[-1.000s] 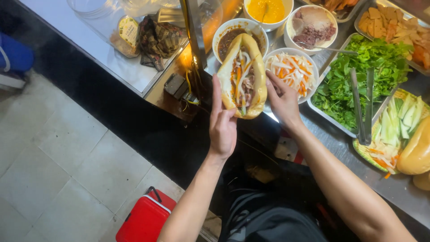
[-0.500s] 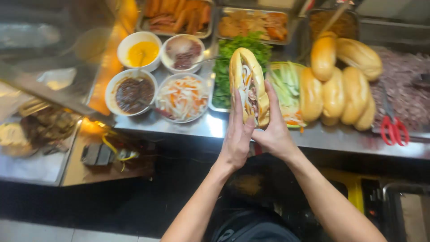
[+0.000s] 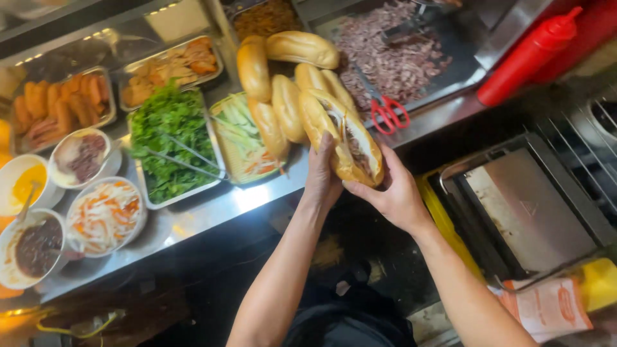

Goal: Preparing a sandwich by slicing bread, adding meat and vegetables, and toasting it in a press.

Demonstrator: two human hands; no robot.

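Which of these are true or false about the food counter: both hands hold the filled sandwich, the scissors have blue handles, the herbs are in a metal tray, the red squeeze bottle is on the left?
1. Both the left hand and right hand hold the filled sandwich. True.
2. The scissors have blue handles. False: they are red.
3. The green herbs lie in a metal tray. True.
4. The red squeeze bottle is on the left. False: it is at the far right.
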